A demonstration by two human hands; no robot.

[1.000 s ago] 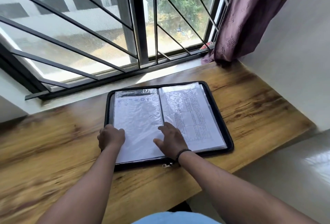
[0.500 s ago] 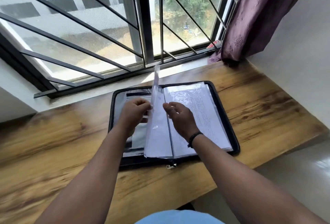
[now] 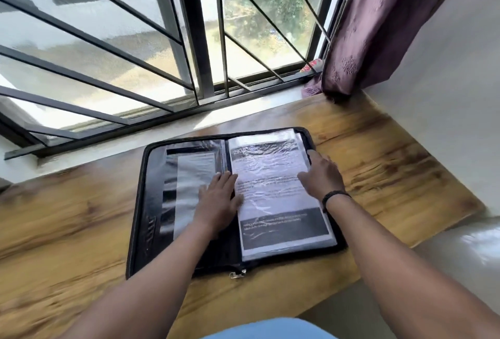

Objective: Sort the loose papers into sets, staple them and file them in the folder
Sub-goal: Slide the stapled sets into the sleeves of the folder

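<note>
A black zip folder (image 3: 140, 219) lies open on the wooden desk (image 3: 67, 230). Its right side holds a stack of clear plastic sleeves (image 3: 273, 184); the top one shows a printed sheet with dark bands at top and bottom. The left inner cover has a clear pocket (image 3: 186, 184). My left hand (image 3: 219, 200) lies flat with straight fingers across the spine, at the sleeves' inner edge. My right hand (image 3: 319, 173) rests with fingers extended on the right edge of the sleeve stack. No loose papers or stapler are in view.
A barred window (image 3: 189, 41) runs along the desk's far side above a pale sill. A purple curtain (image 3: 378, 22) hangs at the back right corner. A white wall (image 3: 446, 95) bounds the desk on the right. The desk's front right edge drops to a glossy floor (image 3: 460, 257).
The sleeves that lay on the left were lifted and turned over to the right. Both hands have moved right and now lie on the pages.
</note>
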